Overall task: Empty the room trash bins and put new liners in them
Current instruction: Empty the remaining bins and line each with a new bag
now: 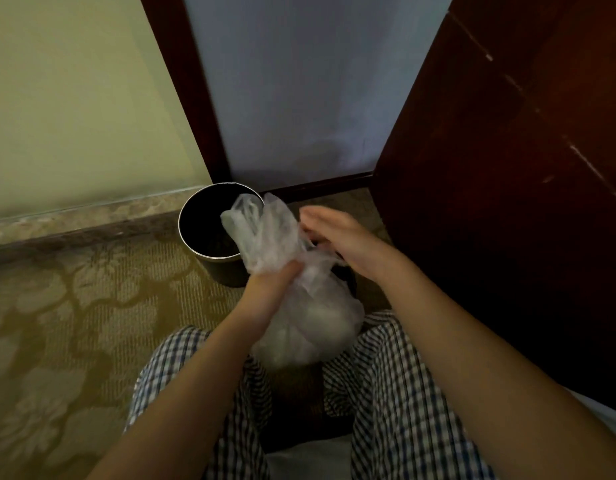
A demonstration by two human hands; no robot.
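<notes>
Bin (227, 271): black, upright, no liner seen inside.
Used bag (299, 327): full, just nearside of the bin, its loose top overlapping the bin's rim.
Left hand (275, 282): your grip clenches the bag's neck.
Right hand (331, 230): released, fingers straight at the bag's top.
Step, probably: closing the bag.
Next: knot it.

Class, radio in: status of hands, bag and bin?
Left hand grips bag neck. Right hand open, at its top. Bin unlined. Nothing blocking.

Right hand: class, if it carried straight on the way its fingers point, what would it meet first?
The right hand points left at the bag, whose loose top is right beside it; that comes first. The bin lies beyond, depth unclear.
</notes>
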